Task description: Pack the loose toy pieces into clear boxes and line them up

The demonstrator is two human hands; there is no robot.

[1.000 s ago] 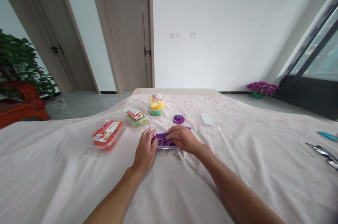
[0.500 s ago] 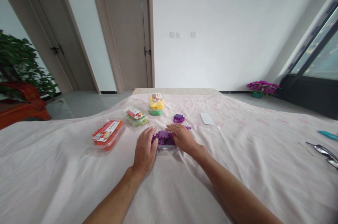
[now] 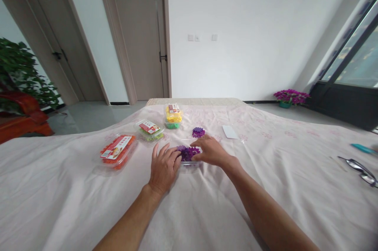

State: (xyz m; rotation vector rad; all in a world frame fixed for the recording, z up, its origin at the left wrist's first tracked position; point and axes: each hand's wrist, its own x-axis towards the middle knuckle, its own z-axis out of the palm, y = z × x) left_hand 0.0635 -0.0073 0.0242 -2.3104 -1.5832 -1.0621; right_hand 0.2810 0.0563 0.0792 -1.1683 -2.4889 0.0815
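Observation:
A clear plastic box (image 3: 189, 164) full of purple snowflake-shaped plastic pieces (image 3: 190, 154) stands on the cloth in front of me. My left hand (image 3: 165, 166) lies over its left side, fingers apart, with the fingertips touching the pieces. At the right side is my right hand (image 3: 212, 150), its thumb and fingers apart around the edge of the pieces. Whether the hidden fingertips pinch a piece is not visible. Just behind the box lies a small stack of purple pieces (image 3: 198, 132).
Clear boxes of orange pieces (image 3: 118, 150), light green pieces (image 3: 150, 129) and yellow and green pieces (image 3: 173, 116) stand at the left and back. A white card (image 3: 230, 132) lies behind on the right. Eyeglasses (image 3: 358, 168) and a teal object (image 3: 364, 148) are far right.
My left hand has turned, its fingers now reaching over the purple pieces. My right hand has shifted to the right side of the box, uncovering more pieces. The view has moved slightly.

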